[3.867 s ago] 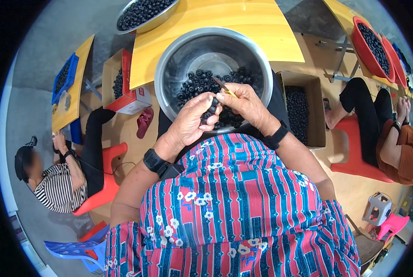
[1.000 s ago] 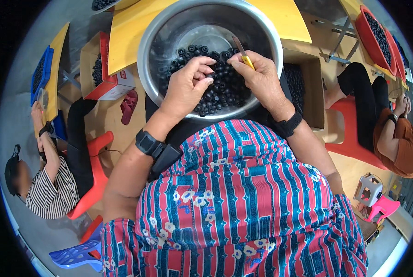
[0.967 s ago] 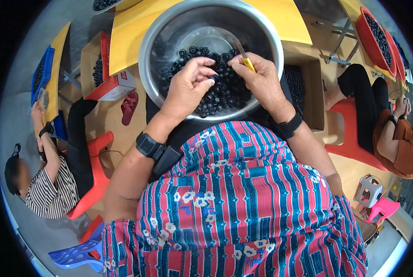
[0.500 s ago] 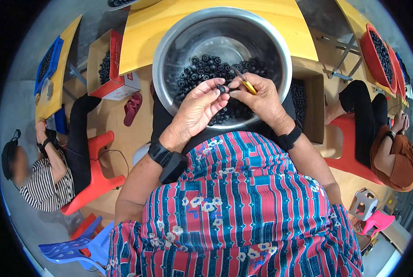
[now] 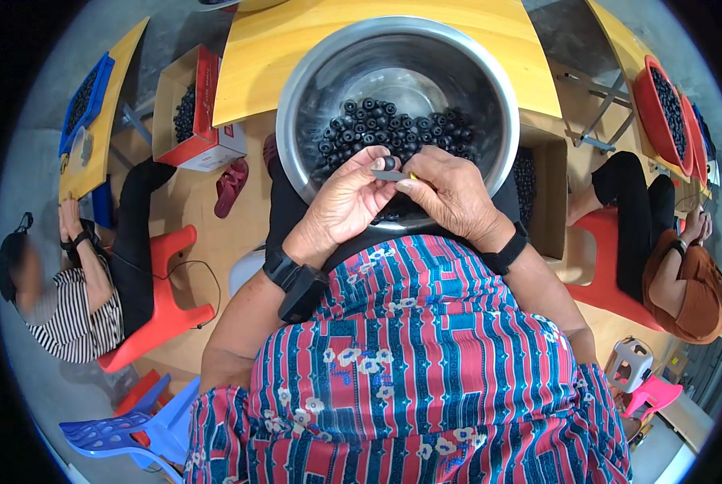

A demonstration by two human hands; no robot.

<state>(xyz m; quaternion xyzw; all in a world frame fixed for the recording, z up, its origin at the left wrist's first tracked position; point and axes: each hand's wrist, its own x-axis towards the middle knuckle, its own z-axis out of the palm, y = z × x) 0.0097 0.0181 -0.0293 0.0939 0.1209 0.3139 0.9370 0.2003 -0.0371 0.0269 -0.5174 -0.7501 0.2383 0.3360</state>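
Head view: left hand [image 5: 346,199] and right hand [image 5: 450,194] meet at the steel bowl's [image 5: 502,129] six o'clock rim (wrists bent inward), fingertips pinching one small black part [image 5: 388,169].

Inside the steel bowl [image 5: 490,89], the far half lay bare and open; black caps [image 5: 393,129] heaped the near half, where both hands crowded the near rim.

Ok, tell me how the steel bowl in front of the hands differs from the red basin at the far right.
The steel bowl is shiny bare metal, while the red basin is red and dull. The steel bowl sits right before the left hand and right hand, seen from above; the red basin stands on another yellow table, seen edge-on. The bowl's bottom partly shows; the basin looks fuller. Both hold small black round pieces.
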